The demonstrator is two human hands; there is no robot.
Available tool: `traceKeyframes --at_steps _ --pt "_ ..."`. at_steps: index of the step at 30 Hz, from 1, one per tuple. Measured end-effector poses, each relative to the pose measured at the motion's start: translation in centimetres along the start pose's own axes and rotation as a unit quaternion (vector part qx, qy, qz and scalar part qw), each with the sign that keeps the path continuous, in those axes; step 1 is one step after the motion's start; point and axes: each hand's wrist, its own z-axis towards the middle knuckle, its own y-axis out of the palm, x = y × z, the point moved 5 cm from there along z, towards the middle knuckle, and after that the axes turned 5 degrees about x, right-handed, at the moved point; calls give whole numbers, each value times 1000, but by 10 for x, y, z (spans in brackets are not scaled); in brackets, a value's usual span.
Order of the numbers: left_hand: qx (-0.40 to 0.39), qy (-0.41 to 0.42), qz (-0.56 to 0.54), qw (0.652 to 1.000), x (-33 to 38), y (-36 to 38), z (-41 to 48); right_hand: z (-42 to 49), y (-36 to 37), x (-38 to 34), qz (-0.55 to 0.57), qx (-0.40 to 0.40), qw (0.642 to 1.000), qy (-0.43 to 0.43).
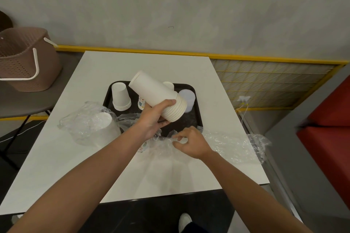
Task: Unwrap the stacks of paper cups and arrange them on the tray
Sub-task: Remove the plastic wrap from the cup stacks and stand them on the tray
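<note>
My left hand (154, 117) grips a bare stack of white paper cups (149, 91), tilted with its bases up and to the left, above the black tray (190, 119). My right hand (190, 143) pinches the empty clear plastic wrap (231, 146) lying at the tray's near edge. On the tray stand an upside-down stack of white cups (120, 96), a patterned stack (141, 103) partly hidden by the held stack, a translucent stack (188, 99) and another white one (169, 84) behind. A wrapped white stack (101, 128) lies on the white table (162, 64) to the left.
A brown woven basket (24, 58) with white handles sits on a grey side table at the far left. A yellow wire rack (265, 81) runs along the wall to the right, and a red seat (329, 130) is at the right edge. A patterned cup (142, 147) peeks from under the wrap.
</note>
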Motion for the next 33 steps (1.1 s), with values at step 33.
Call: traceKeyframes --at_steps 33 --pt "4 32 68 997 20 -1 37 58 -47 -12 139 63 984 89"
